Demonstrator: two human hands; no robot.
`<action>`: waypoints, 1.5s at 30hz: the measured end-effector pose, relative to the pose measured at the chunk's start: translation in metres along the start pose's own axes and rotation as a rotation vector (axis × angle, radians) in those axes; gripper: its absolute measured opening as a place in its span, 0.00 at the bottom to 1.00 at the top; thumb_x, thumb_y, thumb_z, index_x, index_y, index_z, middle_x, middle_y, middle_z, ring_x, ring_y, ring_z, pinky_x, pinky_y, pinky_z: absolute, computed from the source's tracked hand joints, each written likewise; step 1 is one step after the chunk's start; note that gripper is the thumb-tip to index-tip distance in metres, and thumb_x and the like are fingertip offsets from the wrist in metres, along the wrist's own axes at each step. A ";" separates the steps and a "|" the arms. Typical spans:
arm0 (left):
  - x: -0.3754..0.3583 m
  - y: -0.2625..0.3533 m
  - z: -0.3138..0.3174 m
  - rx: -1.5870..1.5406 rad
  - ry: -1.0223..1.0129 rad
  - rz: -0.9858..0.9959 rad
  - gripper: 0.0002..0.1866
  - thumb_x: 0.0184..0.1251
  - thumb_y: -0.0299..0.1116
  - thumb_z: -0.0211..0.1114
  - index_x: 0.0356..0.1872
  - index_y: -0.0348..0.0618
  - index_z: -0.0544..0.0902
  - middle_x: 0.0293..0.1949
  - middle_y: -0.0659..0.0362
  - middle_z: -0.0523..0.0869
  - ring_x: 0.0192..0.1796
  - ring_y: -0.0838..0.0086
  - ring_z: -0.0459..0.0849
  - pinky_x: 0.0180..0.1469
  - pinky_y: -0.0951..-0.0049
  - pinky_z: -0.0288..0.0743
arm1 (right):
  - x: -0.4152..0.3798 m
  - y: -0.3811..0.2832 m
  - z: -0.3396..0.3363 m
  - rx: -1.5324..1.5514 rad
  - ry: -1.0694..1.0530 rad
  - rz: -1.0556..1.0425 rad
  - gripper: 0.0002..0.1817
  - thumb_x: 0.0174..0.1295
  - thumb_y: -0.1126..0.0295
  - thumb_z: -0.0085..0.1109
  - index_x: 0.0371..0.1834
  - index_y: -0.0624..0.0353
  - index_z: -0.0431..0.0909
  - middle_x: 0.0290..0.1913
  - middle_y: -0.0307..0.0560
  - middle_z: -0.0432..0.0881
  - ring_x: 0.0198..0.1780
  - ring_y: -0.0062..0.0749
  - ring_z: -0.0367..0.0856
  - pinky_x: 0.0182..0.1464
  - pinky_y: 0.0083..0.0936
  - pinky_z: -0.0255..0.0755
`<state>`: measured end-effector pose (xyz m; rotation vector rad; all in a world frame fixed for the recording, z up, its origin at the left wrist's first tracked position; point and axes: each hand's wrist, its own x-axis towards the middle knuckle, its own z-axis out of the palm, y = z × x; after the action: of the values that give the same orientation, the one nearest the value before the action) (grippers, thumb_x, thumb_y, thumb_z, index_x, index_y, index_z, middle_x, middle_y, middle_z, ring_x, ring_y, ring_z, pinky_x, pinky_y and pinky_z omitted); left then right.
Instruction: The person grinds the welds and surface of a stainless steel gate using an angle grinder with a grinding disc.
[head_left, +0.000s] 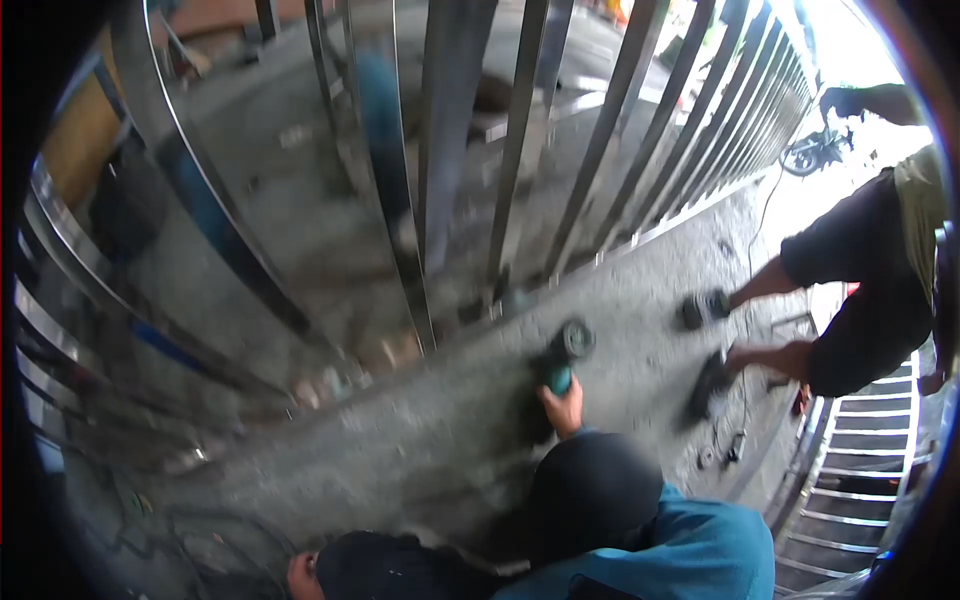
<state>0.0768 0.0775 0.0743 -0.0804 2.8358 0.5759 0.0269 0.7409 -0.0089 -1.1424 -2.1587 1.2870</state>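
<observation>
My right hand (564,404) reaches past my dark-clothed knee (600,488), its fingers wrapped round the green body of an angle grinder (561,378). The round, dark head of the grinder points away from me, just over the concrete floor and close to the base of a metal railing (515,150). Blur hides the finer parts of the tool. At the bottom left, what looks like my left hand (304,576) shows only in part beside my other knee (375,566). Its fingers are mostly hidden.
Shiny upright bars run from the left to the far right. Another person (860,270) stands at the right, feet on the concrete (640,290). A ladder-like metal frame (860,470) lies at the right. Cables (235,525) lie at lower left, and a motorcycle (815,152) stands far off.
</observation>
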 end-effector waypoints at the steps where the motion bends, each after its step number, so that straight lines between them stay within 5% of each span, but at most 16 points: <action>1: 0.022 -0.024 -0.013 -0.040 0.072 0.153 0.19 0.72 0.46 0.63 0.32 0.38 0.81 0.40 0.47 0.85 0.43 0.56 0.85 0.45 0.59 0.79 | -0.003 -0.004 -0.008 -0.065 -0.027 0.065 0.36 0.43 0.58 0.76 0.56 0.65 0.77 0.41 0.60 0.85 0.43 0.53 0.84 0.50 0.42 0.77; 2: 0.042 0.029 -0.050 -0.056 0.131 0.182 0.19 0.72 0.46 0.63 0.32 0.38 0.81 0.40 0.47 0.85 0.43 0.56 0.85 0.45 0.59 0.79 | 0.006 0.074 0.008 -0.008 -0.050 0.211 0.40 0.44 0.56 0.77 0.60 0.66 0.74 0.47 0.63 0.84 0.49 0.54 0.84 0.54 0.44 0.75; 3: 0.058 0.127 -0.107 0.066 0.291 0.175 0.20 0.73 0.49 0.62 0.35 0.40 0.85 0.41 0.47 0.87 0.40 0.55 0.86 0.42 0.56 0.80 | -0.020 -0.071 -0.023 -0.082 0.006 0.527 0.44 0.44 0.51 0.79 0.62 0.68 0.73 0.51 0.64 0.83 0.55 0.54 0.82 0.59 0.45 0.73; 7: 0.107 0.312 -0.292 0.062 0.561 0.461 0.24 0.75 0.53 0.61 0.37 0.38 0.88 0.39 0.47 0.88 0.34 0.54 0.85 0.38 0.57 0.81 | 0.044 0.198 -0.024 -0.418 -0.027 0.291 0.45 0.52 0.42 0.74 0.61 0.70 0.75 0.48 0.58 0.85 0.38 0.47 0.86 0.47 0.36 0.80; 8: 0.116 0.352 -0.337 0.098 0.639 0.611 0.25 0.75 0.53 0.61 0.35 0.37 0.88 0.39 0.48 0.88 0.33 0.55 0.85 0.37 0.57 0.81 | 0.037 0.123 -0.104 -0.409 -0.029 0.289 0.45 0.52 0.42 0.74 0.61 0.70 0.75 0.48 0.58 0.85 0.38 0.47 0.86 0.47 0.36 0.80; 9: 0.120 0.397 -0.383 0.077 0.670 0.719 0.22 0.73 0.49 0.62 0.34 0.36 0.84 0.39 0.48 0.86 0.39 0.54 0.84 0.42 0.57 0.80 | 0.054 -0.002 -0.126 -0.136 -0.419 0.671 0.39 0.56 0.41 0.70 0.57 0.67 0.78 0.44 0.54 0.84 0.31 0.41 0.86 0.38 0.33 0.81; 12: 0.133 0.496 -0.497 0.027 0.942 1.142 0.20 0.72 0.45 0.62 0.32 0.34 0.77 0.39 0.48 0.82 0.41 0.54 0.82 0.46 0.55 0.78 | 0.028 -0.139 -0.187 0.151 -0.132 0.885 0.36 0.55 0.41 0.71 0.52 0.64 0.82 0.41 0.52 0.85 0.31 0.38 0.85 0.34 0.32 0.80; 14: 0.148 0.574 -0.563 -0.107 1.028 1.199 0.17 0.70 0.42 0.64 0.33 0.35 0.78 0.40 0.47 0.83 0.43 0.55 0.82 0.47 0.56 0.77 | 0.017 -0.192 -0.223 0.119 -0.179 0.900 0.36 0.56 0.42 0.71 0.56 0.62 0.80 0.44 0.53 0.84 0.35 0.40 0.85 0.36 0.38 0.80; 18: 0.226 0.702 -0.633 -0.263 0.798 0.996 0.15 0.63 0.42 0.71 0.37 0.40 0.82 0.42 0.51 0.85 0.49 0.54 0.82 0.53 0.58 0.74 | -0.024 -0.277 -0.276 -0.009 -0.356 0.898 0.36 0.57 0.44 0.70 0.61 0.61 0.78 0.46 0.52 0.84 0.38 0.42 0.85 0.38 0.42 0.80; 21: 0.277 0.728 -0.624 0.003 0.396 0.639 0.31 0.67 0.63 0.61 0.51 0.44 0.83 0.53 0.53 0.84 0.56 0.53 0.82 0.57 0.53 0.72 | -0.057 -0.394 -0.305 -0.056 -0.409 0.864 0.34 0.57 0.45 0.71 0.57 0.61 0.82 0.41 0.49 0.85 0.37 0.36 0.84 0.38 0.36 0.81; 22: 0.270 0.743 -0.632 0.004 0.098 0.470 0.35 0.66 0.68 0.58 0.52 0.44 0.83 0.52 0.53 0.85 0.56 0.54 0.82 0.58 0.53 0.71 | -0.065 -0.434 -0.316 -0.034 -0.442 0.816 0.33 0.57 0.45 0.71 0.56 0.61 0.83 0.39 0.48 0.86 0.37 0.35 0.84 0.38 0.34 0.81; 26: 0.266 0.746 -0.640 0.030 0.055 0.489 0.40 0.59 0.73 0.61 0.52 0.43 0.84 0.51 0.51 0.86 0.56 0.55 0.83 0.60 0.55 0.71 | -0.082 -0.472 -0.322 -0.095 -0.562 0.704 0.31 0.57 0.45 0.71 0.52 0.62 0.85 0.38 0.48 0.86 0.37 0.33 0.84 0.39 0.31 0.80; 30: 0.260 0.757 -0.655 0.070 -0.123 0.460 0.44 0.53 0.75 0.65 0.53 0.42 0.84 0.52 0.50 0.86 0.56 0.56 0.83 0.61 0.57 0.71 | -0.075 -0.544 -0.314 -0.110 -0.627 0.753 0.33 0.59 0.46 0.70 0.58 0.61 0.82 0.41 0.49 0.86 0.37 0.31 0.84 0.37 0.29 0.78; 35: 0.260 0.749 -0.654 0.029 -0.061 0.582 0.47 0.45 0.75 0.71 0.55 0.42 0.83 0.53 0.52 0.87 0.56 0.57 0.83 0.62 0.58 0.71 | -0.070 -0.605 -0.306 -0.033 -0.628 0.741 0.35 0.62 0.47 0.68 0.64 0.62 0.76 0.45 0.50 0.87 0.40 0.31 0.85 0.37 0.27 0.77; 43: 0.261 0.754 -0.658 0.047 -0.137 0.525 0.50 0.38 0.73 0.76 0.56 0.42 0.82 0.53 0.52 0.87 0.56 0.58 0.83 0.63 0.58 0.70 | -0.086 -0.600 -0.328 -0.161 -0.635 0.566 0.37 0.58 0.44 0.70 0.60 0.65 0.79 0.44 0.55 0.88 0.44 0.39 0.87 0.50 0.33 0.79; 45: 0.256 0.758 -0.662 0.032 -0.121 0.496 0.47 0.37 0.71 0.77 0.52 0.42 0.84 0.49 0.52 0.89 0.52 0.59 0.85 0.61 0.59 0.71 | -0.085 -0.595 -0.346 -0.158 -0.603 0.547 0.32 0.62 0.52 0.69 0.61 0.65 0.78 0.43 0.54 0.88 0.40 0.33 0.86 0.44 0.29 0.79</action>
<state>-0.4001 0.5155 0.8865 0.6557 2.7411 0.6036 0.0384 0.7138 0.6840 -1.6561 -2.4884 1.9215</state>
